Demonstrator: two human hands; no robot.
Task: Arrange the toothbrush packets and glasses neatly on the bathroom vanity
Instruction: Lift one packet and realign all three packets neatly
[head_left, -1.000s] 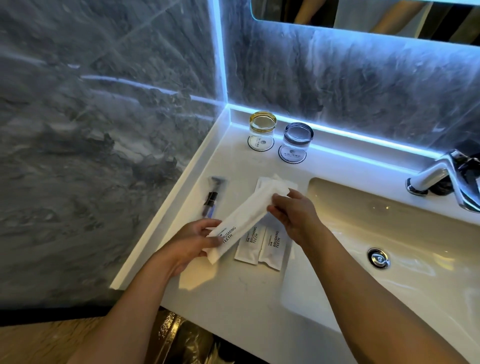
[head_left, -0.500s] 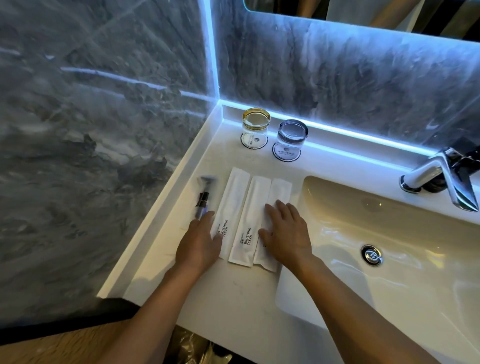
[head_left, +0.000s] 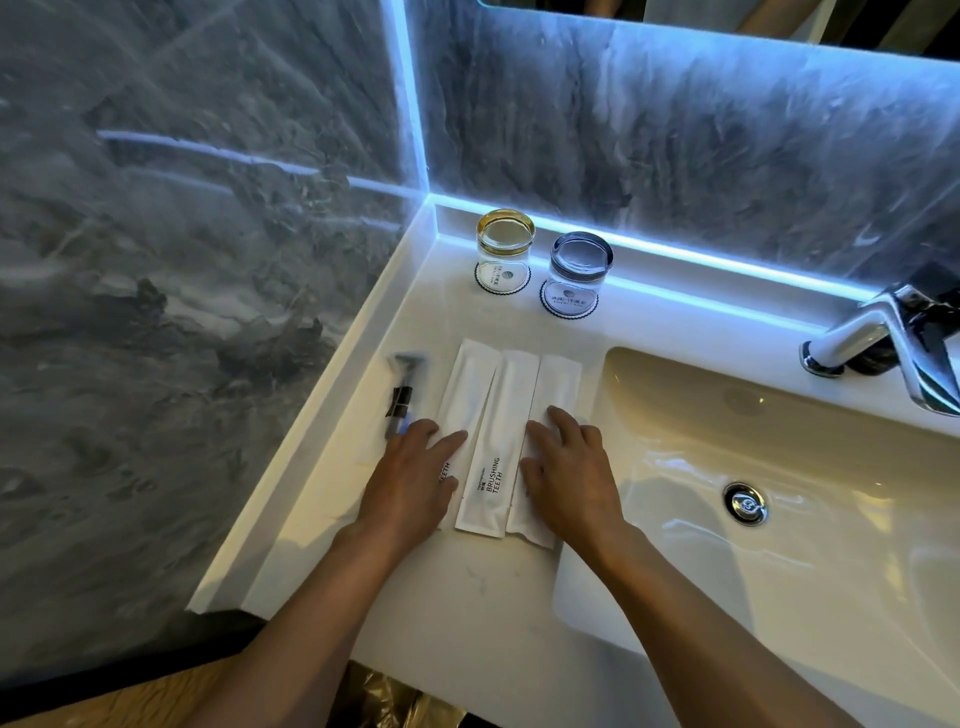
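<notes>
both hands (head_left: 415, 478) lower; three packets (head_left: 493, 441)

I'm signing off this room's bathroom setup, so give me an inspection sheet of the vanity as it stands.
Surface: white vanity top, faint smudges near the front edge.
Job's things: three toothbrush packets flat, side by side, beside the basin; gold-rimmed glass and grey glass each on a coaster at the back.
Clutter: razor left of the packets.
Grippers: left hand flat on the left packet; right hand flat on the right packet.
Cables: nothing seen.
Surroundings: basin with drain, chrome tap, grey marble walls, lit mirror edge.
</notes>
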